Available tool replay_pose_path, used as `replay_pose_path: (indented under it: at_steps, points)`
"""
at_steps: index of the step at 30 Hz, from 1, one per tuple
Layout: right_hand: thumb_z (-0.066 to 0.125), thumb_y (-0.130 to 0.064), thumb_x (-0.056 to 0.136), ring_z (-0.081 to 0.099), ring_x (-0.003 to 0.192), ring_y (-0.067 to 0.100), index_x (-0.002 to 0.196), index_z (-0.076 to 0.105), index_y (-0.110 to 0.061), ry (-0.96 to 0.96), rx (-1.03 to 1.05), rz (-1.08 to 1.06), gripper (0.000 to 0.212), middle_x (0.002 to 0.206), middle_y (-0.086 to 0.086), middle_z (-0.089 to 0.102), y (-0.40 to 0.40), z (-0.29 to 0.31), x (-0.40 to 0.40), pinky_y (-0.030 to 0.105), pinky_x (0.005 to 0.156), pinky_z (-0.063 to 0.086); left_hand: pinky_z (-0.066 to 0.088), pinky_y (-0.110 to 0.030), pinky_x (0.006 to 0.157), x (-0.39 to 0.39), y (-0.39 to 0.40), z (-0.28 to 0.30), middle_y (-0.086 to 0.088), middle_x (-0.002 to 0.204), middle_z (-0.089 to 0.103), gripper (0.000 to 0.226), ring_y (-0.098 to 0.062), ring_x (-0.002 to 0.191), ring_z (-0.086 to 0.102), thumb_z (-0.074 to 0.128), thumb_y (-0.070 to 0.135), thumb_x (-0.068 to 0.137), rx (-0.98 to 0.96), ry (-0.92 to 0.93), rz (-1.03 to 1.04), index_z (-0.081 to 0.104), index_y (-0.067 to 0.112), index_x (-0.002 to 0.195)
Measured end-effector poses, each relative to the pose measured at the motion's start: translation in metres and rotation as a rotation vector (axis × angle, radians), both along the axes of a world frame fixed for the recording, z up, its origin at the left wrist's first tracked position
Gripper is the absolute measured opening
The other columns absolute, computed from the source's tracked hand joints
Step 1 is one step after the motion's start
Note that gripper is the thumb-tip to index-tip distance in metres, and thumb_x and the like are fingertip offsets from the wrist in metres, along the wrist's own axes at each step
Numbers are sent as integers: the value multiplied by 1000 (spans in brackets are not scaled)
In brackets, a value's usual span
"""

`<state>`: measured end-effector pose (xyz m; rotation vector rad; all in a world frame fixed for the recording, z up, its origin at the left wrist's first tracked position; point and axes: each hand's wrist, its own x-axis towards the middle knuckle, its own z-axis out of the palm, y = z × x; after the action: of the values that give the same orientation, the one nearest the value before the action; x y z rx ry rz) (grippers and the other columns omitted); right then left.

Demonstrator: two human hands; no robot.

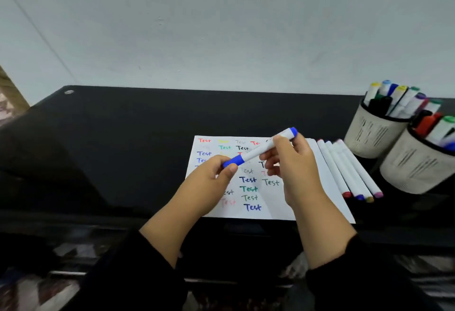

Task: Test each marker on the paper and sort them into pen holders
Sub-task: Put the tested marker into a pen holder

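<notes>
You hold the blue marker (261,148) above the paper (248,180), right hand (293,163) pinching its barrel, left hand (211,180) gripping the cap (likely to uncap or recap); four markers (349,170) wait beside the pen holders (398,143).

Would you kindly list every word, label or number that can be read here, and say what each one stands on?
"Test": handwritten many times in red, yellow, green, blue, black and fainter colours on the paper; some copies are hidden by the hands.
Blue marker: a small dark print near its far end, too blurred to read.
Pen holders: a slotted pattern only, no readable text.
Markers beside the paper: no readable text.
</notes>
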<state>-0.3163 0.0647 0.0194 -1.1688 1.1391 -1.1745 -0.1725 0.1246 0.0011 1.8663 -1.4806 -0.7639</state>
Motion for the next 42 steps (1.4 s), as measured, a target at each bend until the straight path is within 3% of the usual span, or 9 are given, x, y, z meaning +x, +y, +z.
replay_pose_path:
  at_steps: [4,8,14,18,23,29,35,42]
  points:
    - [60,-32,91,43,48,10,79,64,-12,7,98,81,24,54,0,55,11,-12,-5,22,47,36,33,-18,59,-11,4,-2,16,82,52,14,1,69,48,41,43,96,-1,-55,-44,49,33,99]
    - [68,-35,84,38,44,7,74,60,-13,28,159,98,26,48,-5,47,13,-20,-3,21,46,33,36,-13,69,-17,3,-7,18,94,54,13,-1,87,50,43,45,94,14,-72,-98,49,35,99]
    - [63,-32,89,38,43,5,75,60,-13,86,138,80,24,45,-9,45,5,-25,-1,21,47,36,39,-24,70,-19,-2,-5,8,89,57,22,-9,80,52,31,46,96,86,-152,-166,46,31,90]
    - [59,-29,91,36,42,4,76,58,-10,66,114,119,25,46,-9,42,-2,-24,0,18,44,34,42,-33,76,-20,-4,-1,1,90,58,33,-17,84,53,27,46,97,75,-212,-183,50,22,97]
    - [57,-24,93,33,42,4,71,54,-11,21,86,175,25,45,-9,39,-8,-24,-3,17,44,32,43,-35,82,-21,-6,2,-2,95,60,34,-19,89,54,25,46,97,98,-177,-212,50,23,98]
    - [56,-21,93,32,45,6,66,52,-13,20,31,223,29,50,-6,39,-10,-26,-4,17,45,31,43,-39,87,-18,-6,-4,2,88,60,36,-21,88,55,24,44,97,77,-37,-244,48,27,76]
    - [59,-24,91,35,45,6,70,54,-10,104,-41,202,25,53,-3,42,-8,-28,-3,18,46,33,44,-35,87,-16,-7,-9,9,89,58,32,-14,91,55,24,53,91,23,14,-221,50,37,80]
    - [58,-21,91,33,42,5,59,51,-16,84,8,212,33,52,-4,42,-10,-27,0,17,44,30,42,-32,81,-15,-7,-8,8,77,55,37,-14,80,52,25,41,98,11,3,-230,48,28,73]
